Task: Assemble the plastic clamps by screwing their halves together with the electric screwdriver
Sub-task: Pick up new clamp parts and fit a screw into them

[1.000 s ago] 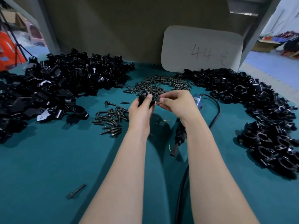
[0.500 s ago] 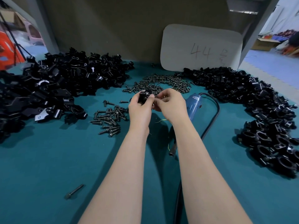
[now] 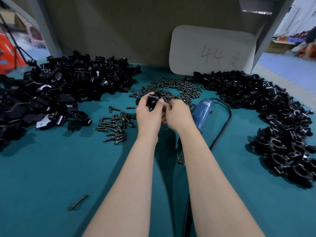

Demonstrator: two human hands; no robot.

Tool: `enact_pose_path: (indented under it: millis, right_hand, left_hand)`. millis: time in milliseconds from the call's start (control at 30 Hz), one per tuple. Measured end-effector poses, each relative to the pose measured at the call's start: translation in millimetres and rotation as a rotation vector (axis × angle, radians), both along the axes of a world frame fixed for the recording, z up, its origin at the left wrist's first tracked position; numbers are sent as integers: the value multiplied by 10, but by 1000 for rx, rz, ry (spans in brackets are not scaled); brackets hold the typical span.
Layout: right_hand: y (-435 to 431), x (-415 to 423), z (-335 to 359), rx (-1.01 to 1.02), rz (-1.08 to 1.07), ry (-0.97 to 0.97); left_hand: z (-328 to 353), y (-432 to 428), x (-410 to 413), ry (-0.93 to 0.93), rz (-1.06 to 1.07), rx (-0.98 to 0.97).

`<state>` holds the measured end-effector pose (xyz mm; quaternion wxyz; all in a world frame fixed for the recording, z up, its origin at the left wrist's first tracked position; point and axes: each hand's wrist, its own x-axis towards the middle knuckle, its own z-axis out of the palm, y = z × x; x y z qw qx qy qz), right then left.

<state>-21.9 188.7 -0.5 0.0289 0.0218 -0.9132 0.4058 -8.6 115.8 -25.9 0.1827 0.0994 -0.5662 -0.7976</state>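
Observation:
My left hand [image 3: 149, 115] grips a black plastic clamp [image 3: 152, 100] above the teal table, just in front of the far screw pile [image 3: 181, 90]. My right hand [image 3: 177, 115] is close beside it with its fingers curled toward the clamp; what they pinch is hidden. The blue electric screwdriver [image 3: 201, 115] lies on the table right of my right hand, its black tip [image 3: 181, 160] pointing toward me, partly hidden by my forearm. Nearer, to the left, lies a smaller heap of black screws [image 3: 116, 125].
A big heap of loose clamp halves [image 3: 59, 93] fills the left side. A curved heap of clamps [image 3: 273, 120] runs along the right. The screwdriver's black cable [image 3: 224, 130] loops on the table. A single long bolt [image 3: 77, 202] lies near the front left. A white card marked 44 [image 3: 212, 52] leans at the back.
My right hand has drawn back toward me and closer to my left hand, uncovering more of the blue screwdriver. The clamp stays in my left hand.

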Motion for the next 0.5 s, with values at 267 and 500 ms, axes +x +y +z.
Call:
enact_pose_path:
  millis: [267, 500]
  right_hand:
    - [104, 21, 50, -30, -44, 13]
    - [598, -25, 114, 207, -425, -168]
  left_hand:
    - [-16, -8, -33, -29, -1, 114]
    - [-36, -64, -64, -76, 3, 300]
